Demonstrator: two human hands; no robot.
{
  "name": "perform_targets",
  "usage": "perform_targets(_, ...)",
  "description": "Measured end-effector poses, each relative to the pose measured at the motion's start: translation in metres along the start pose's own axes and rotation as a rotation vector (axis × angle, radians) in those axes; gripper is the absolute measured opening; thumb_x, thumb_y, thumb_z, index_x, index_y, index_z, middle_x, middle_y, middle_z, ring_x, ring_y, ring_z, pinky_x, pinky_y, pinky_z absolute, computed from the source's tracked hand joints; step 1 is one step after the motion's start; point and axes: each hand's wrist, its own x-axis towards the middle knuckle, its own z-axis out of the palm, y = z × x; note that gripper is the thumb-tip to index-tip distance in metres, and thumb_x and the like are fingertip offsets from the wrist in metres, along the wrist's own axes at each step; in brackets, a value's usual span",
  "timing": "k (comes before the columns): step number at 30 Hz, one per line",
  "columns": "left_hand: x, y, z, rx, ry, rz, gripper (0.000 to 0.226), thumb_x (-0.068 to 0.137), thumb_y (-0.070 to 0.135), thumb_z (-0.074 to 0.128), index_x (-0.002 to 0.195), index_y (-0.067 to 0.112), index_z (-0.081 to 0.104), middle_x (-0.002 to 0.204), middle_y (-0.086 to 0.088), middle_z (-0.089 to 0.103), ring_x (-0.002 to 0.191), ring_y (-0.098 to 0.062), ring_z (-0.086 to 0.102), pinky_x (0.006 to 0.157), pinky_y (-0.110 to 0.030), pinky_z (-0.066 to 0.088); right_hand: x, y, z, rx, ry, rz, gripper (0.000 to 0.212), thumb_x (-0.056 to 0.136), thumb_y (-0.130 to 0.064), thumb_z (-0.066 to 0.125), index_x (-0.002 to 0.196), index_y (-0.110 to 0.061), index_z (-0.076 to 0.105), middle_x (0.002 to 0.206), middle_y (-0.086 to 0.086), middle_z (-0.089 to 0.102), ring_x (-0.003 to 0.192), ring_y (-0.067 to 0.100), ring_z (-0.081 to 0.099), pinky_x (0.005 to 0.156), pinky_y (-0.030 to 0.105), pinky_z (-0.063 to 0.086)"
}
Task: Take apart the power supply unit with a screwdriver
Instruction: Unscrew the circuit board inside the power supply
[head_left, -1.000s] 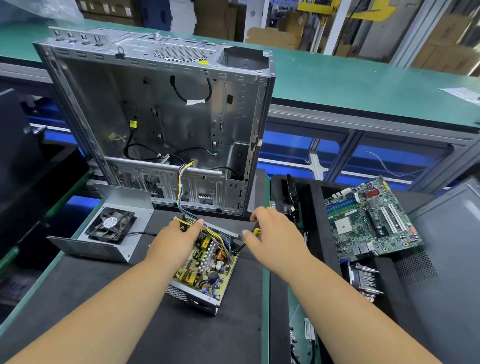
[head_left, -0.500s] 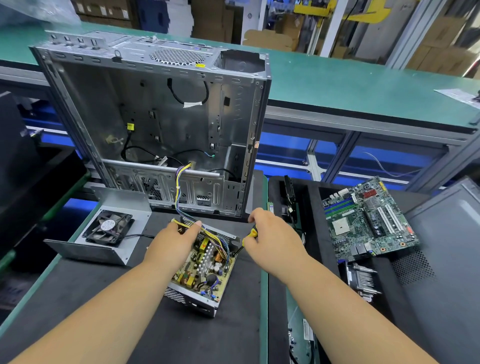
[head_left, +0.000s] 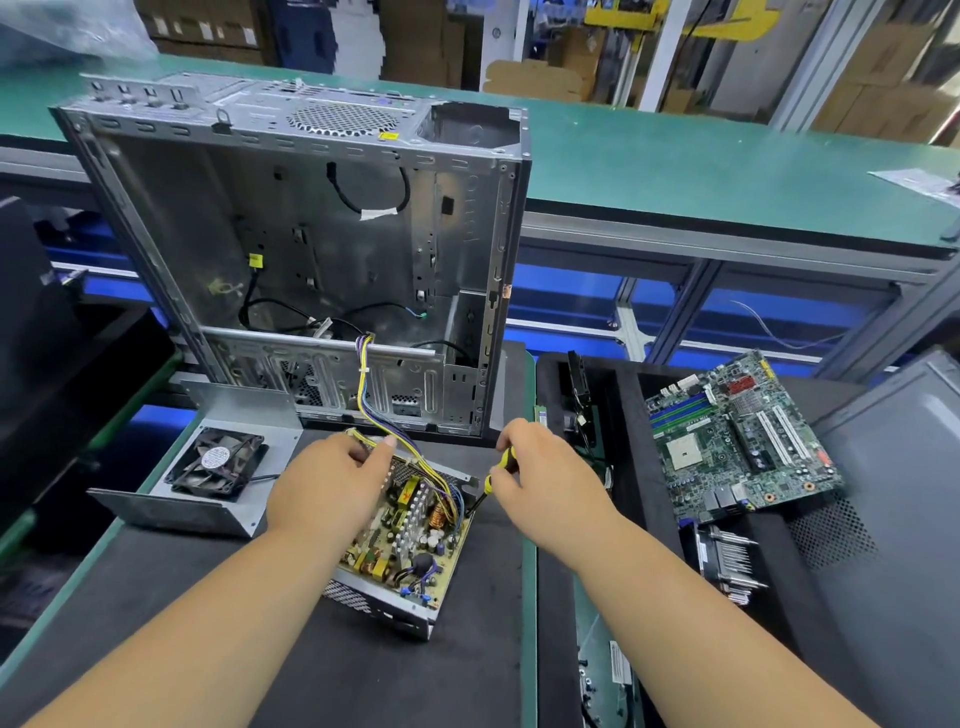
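The opened power supply unit lies on the black mat, its yellow circuit board and coils exposed in a metal tray. My left hand grips its far left corner, where the bundle of coloured wires leaves it. My right hand holds a yellow and black screwdriver, whose tip points down at the unit's far right corner. The removed cover with a black fan lies to the left.
An empty metal computer case stands upright just behind the unit, and the wires run into it. A green motherboard and a finned heatsink lie on the black surface to the right. A green conveyor belt runs across the back.
My right hand has closed round the screwdriver and brought its tip to the unit's far right corner. My left hand has stayed on the far left corner.
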Motion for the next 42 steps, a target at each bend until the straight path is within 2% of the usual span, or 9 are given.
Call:
perform_targets(3, 0.000, 0.003, -0.004, -0.050, 0.025, 0.006, 0.040, 0.092, 0.061, 0.046, 0.073, 0.027, 0.056, 0.065, 0.008, 0.061, 0.064, -0.011, 0.055, 0.055, -0.027, 0.040, 0.002, 0.002, -0.001, -0.109, -0.005, -0.002, 0.035, 0.100, -0.051, 0.041, 0.102, -0.018, 0.052, 0.089, -0.001, 0.059, 0.085, 0.022, 0.057, 0.074, 0.038, 0.050)
perform_targets(6, -0.005, 0.007, -0.006, -0.144, 0.069, 0.093, 0.027, 0.092, 0.045, 0.055, 0.071, 0.029, 0.054, 0.064, 0.008, 0.060, 0.063, -0.008, 0.055, 0.053, -0.027, 0.039, 0.004, 0.005, -0.001, -0.095, -0.021, 0.020, 0.040, 0.102, -0.054, 0.036, 0.102, -0.019, 0.056, 0.089, 0.000, 0.062, 0.086, 0.024, 0.058, 0.072, 0.037, 0.050)
perform_targets(10, -0.015, 0.018, -0.008, -0.201, 0.084, 0.392, 0.011, 0.085, 0.024, 0.063, 0.086, 0.033, 0.056, 0.086, 0.017, 0.056, 0.083, -0.005, 0.054, 0.073, -0.031, 0.046, 0.005, 0.006, 0.001, -0.010, -0.011, 0.009, 0.028, 0.103, -0.043, 0.042, 0.104, -0.019, 0.057, 0.089, 0.000, 0.061, 0.085, 0.022, 0.057, 0.068, 0.034, 0.044)
perform_targets(17, -0.033, 0.032, 0.011, 0.080, -0.074, 0.765, 0.066, 0.074, 0.044, 0.069, 0.133, 0.021, 0.051, 0.131, 0.005, 0.049, 0.130, -0.020, 0.040, 0.110, -0.035, 0.026, 0.005, 0.009, 0.003, 0.098, 0.025, -0.022, 0.015, 0.092, -0.023, 0.055, 0.107, -0.018, 0.054, 0.101, 0.001, 0.057, 0.093, 0.021, 0.052, 0.072, 0.031, 0.037)
perform_targets(21, -0.035, 0.038, 0.032, 0.341, -0.124, 0.777, 0.092, 0.069, 0.061, 0.067, 0.146, 0.024, 0.034, 0.147, 0.007, 0.032, 0.145, -0.019, 0.016, 0.120, -0.033, -0.008, 0.003, 0.014, 0.004, 0.023, 0.022, -0.054, 0.018, 0.091, -0.031, 0.053, 0.103, -0.020, 0.058, 0.099, -0.002, 0.057, 0.097, 0.020, 0.052, 0.079, 0.033, 0.043)
perform_targets(25, -0.037, 0.039, 0.048, 0.518, -0.176, 0.705, 0.107, 0.067, 0.066, 0.068, 0.151, 0.022, 0.018, 0.154, 0.001, 0.022, 0.149, -0.023, 0.002, 0.109, -0.035, -0.034, 0.004, 0.019, 0.002, -0.107, 0.023, -0.055, 0.042, 0.098, -0.058, 0.039, 0.098, -0.020, 0.058, 0.089, 0.000, 0.063, 0.085, 0.024, 0.059, 0.071, 0.035, 0.048)
perform_targets(31, -0.038, 0.038, 0.056, 0.652, -0.179, 0.657, 0.108, 0.070, 0.063, 0.069, 0.151, 0.021, 0.011, 0.152, -0.002, 0.019, 0.148, -0.028, 0.001, 0.105, -0.043, -0.038, 0.004, 0.023, 0.003, 0.058, 0.005, -0.102, 0.017, 0.099, -0.033, 0.051, 0.108, -0.019, 0.054, 0.094, -0.001, 0.060, 0.088, 0.022, 0.055, 0.069, 0.033, 0.042)
perform_targets(35, -0.038, 0.039, 0.056, 0.681, -0.179, 0.642, 0.109, 0.070, 0.064, 0.068, 0.151, 0.022, 0.009, 0.151, -0.002, 0.019, 0.147, -0.029, 0.001, 0.105, -0.044, -0.038, 0.002, 0.025, 0.005, 0.164, -0.017, -0.080, 0.024, 0.089, -0.018, 0.054, 0.113, -0.022, 0.050, 0.098, -0.006, 0.053, 0.097, 0.018, 0.051, 0.078, 0.031, 0.042)
perform_targets(42, -0.037, 0.039, 0.056, 0.685, -0.181, 0.644, 0.107, 0.071, 0.062, 0.069, 0.151, 0.021, 0.009, 0.152, 0.000, 0.019, 0.148, -0.027, 0.002, 0.108, -0.043, -0.035, 0.005, 0.030, 0.008, -0.075, 0.045, -0.156, 0.030, 0.099, -0.052, 0.043, 0.100, -0.022, 0.044, 0.076, -0.007, 0.056, 0.071, 0.022, 0.055, 0.055, 0.033, 0.035)
